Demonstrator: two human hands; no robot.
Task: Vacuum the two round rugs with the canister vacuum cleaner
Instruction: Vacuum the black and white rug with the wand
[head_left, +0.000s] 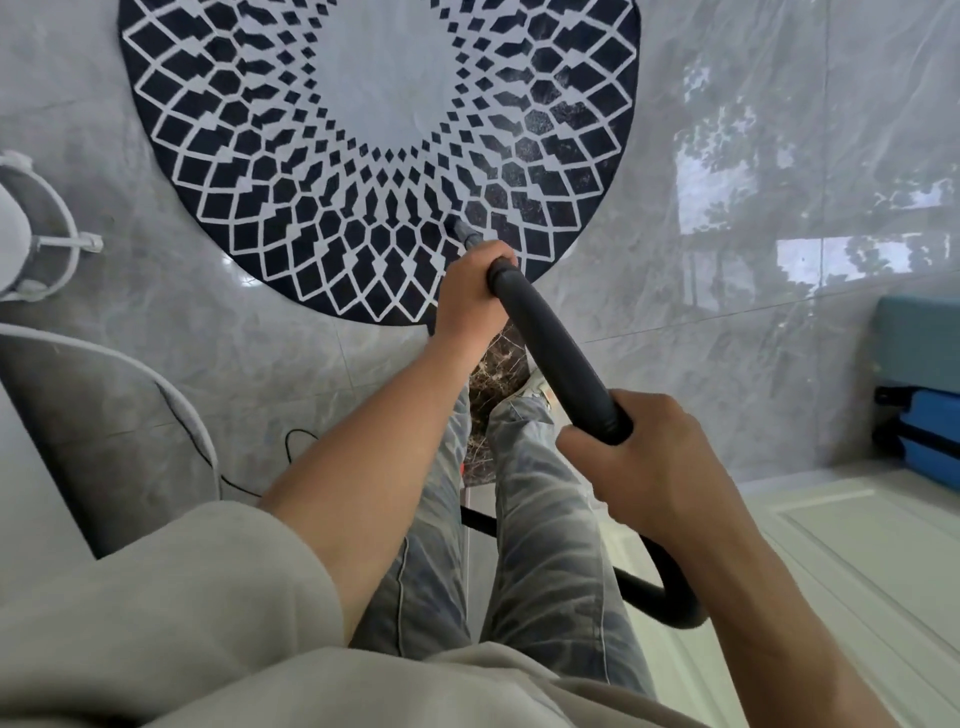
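Observation:
A round rug (291, 156) with a dark blue and white diamond pattern and a pale centre lies on the grey marble floor ahead of me. I hold the black vacuum wand (550, 348) with both hands. My left hand (470, 291) grips its forward end, over the rug's near edge. My right hand (649, 462) grips the rear end, close to my body. The thin metal tube (462, 234) runs forward onto the rug; its nozzle tip is hard to make out. The black hose (660, 597) curves back behind my legs. The canister and the second rug are out of view.
A white wire-frame stand (47, 244) and a white curved rail (171, 395) with a thin black cable (296, 441) stand at the left. Blue cases (924, 384) sit at the right edge, with a white panelled door (857, 545) below them. The glossy floor (727, 338) surrounds the rug.

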